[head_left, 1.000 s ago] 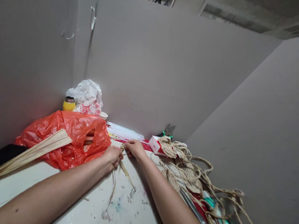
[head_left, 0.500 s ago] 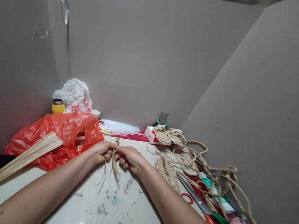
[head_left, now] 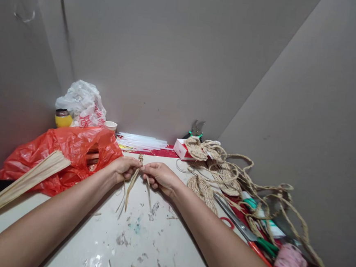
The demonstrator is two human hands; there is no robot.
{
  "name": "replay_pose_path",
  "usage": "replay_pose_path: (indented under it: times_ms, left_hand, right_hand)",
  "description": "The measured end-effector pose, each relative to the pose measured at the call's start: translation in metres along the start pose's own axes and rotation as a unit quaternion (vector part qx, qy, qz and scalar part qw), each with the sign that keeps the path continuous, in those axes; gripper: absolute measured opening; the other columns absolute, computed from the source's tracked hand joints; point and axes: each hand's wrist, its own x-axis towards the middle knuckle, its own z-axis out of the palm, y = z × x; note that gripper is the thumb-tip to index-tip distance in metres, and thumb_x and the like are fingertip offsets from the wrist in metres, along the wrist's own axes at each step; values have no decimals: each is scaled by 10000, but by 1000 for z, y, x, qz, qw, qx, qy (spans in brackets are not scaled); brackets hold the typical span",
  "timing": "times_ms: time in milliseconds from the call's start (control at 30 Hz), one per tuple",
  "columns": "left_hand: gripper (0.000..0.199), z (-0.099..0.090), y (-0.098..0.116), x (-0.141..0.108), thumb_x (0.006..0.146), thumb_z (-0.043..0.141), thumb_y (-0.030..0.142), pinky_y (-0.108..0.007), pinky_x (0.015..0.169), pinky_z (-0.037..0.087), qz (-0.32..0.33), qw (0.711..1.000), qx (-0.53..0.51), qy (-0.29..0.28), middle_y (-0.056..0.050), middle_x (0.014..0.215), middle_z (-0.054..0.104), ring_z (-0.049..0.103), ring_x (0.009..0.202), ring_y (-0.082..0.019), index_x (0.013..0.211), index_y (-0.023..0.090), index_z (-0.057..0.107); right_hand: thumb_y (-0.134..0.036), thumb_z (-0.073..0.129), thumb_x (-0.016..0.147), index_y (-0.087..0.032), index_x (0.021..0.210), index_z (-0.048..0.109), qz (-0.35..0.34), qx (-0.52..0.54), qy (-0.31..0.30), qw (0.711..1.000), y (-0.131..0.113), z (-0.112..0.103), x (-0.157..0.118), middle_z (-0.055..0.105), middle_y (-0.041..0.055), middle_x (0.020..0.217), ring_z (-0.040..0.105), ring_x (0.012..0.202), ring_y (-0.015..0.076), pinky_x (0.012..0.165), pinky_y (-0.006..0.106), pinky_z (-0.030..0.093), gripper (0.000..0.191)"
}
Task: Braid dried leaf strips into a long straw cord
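Note:
A short braid of straw-coloured fibre (head_left: 140,158) rises between my fingertips near the back of the white table (head_left: 120,240). My left hand (head_left: 125,169) pinches strands just below the braid from the left, and a thin strand hangs beneath it. My right hand (head_left: 157,176) is closed on a strand from the right, its end trailing down under the fingers. Between the hands a wider flat strand (head_left: 130,189) hangs toward me. The fingertips of both hands nearly meet.
At left lie a red plastic bag (head_left: 62,153) and a long dried husk (head_left: 22,185). Behind them are a white bag (head_left: 84,101) and yellow jar (head_left: 63,119). Coiled braided rope (head_left: 202,193), scissors (head_left: 238,224) and pruning shears (head_left: 196,130) are on the right.
The view has tilted down and shifted slightly. My fingertips have parted a little, and the strands now hang apart, the wide one slanting left and one under my right hand.

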Motion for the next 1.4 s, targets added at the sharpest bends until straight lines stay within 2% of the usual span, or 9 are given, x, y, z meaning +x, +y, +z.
replay_pose_path:
  times_ms: [133, 267, 567, 700, 900, 1100, 1200, 1267, 1400]
  left_hand:
    - [160, 0, 2, -1, 633, 646, 146, -134, 329, 71, -8, 1000, 7, -13, 87, 418, 404, 180, 310, 6, 646, 150, 486]
    - [114, 1, 4, -3, 649, 622, 150, -143, 329, 69, -7, 1000, 12, -14, 52, 480, 501, 178, 313, 11, 656, 132, 509]
    - [178, 5, -5, -4, 599, 685, 161, -159, 352, 89, 23, 999, 32, 20, 2, 532, 598, 239, 330, 2, 664, 137, 521]
    - [160, 6, -7, -4, 593, 666, 150, -165, 350, 91, 37, 999, 29, 26, 24, 493, 560, 226, 324, -1, 647, 143, 516]
    - [261, 8, -6, -7, 604, 640, 197, -171, 342, 69, 43, 999, 4, 22, 94, 382, 338, 169, 321, -5, 524, 176, 393]
    - [186, 7, -8, -5, 577, 668, 145, -159, 336, 95, 40, 999, -11, 16, 90, 380, 357, 229, 316, -14, 571, 153, 482]
    - [179, 4, -6, -3, 603, 669, 135, -155, 333, 84, 29, 999, -29, -5, 75, 402, 407, 194, 319, -1, 575, 139, 492]
    - [159, 2, -4, -3, 619, 669, 123, -155, 330, 74, 16, 999, -39, -25, 41, 456, 492, 173, 324, 10, 598, 124, 511]
    - [128, 3, -2, -5, 646, 653, 92, -143, 327, 75, 1, 997, -54, -51, 2, 535, 573, 175, 329, 17, 641, 113, 527]
  right_hand:
    - [-175, 585, 778, -146, 607, 525, -9, -30, 3, 1000, 0, -1, 0, 474, -74, 425, 278, 294, 13, 297, 148, 173, 183]
    - [-162, 513, 818, -142, 652, 561, -16, -63, -6, 998, 0, -5, 0, 512, -55, 457, 295, 290, 19, 295, 159, 155, 174]
    - [-144, 418, 833, -145, 621, 536, -19, -129, 21, 991, 0, 1, -3, 503, -46, 434, 311, 293, 30, 304, 161, 178, 243]
    - [-162, 418, 834, -157, 585, 508, -46, -179, 62, 981, 1, 9, -6, 493, -43, 406, 316, 279, 39, 308, 168, 202, 265]
    - [-244, 463, 833, -168, 520, 516, -108, -278, 91, 950, 12, 19, -9, 517, -10, 402, 407, 327, 84, 384, 209, 288, 326]
    - [-292, 570, 779, -174, 546, 582, -208, -340, 102, 912, 12, 23, -17, 541, -14, 492, 462, 503, 117, 503, 229, 303, 262]
    - [-394, 539, 818, -169, 555, 560, -243, -260, 177, 917, -1, 14, -19, 517, -15, 497, 446, 485, 110, 477, 220, 315, 347]
    - [-375, 536, 834, -161, 620, 559, -208, -139, 218, 943, -9, 8, -17, 554, -5, 550, 469, 477, 98, 462, 204, 344, 304]
    - [-253, 486, 875, -138, 752, 575, -82, -8, 159, 984, -10, 7, -9, 621, 33, 650, 557, 511, 93, 483, 190, 437, 190]
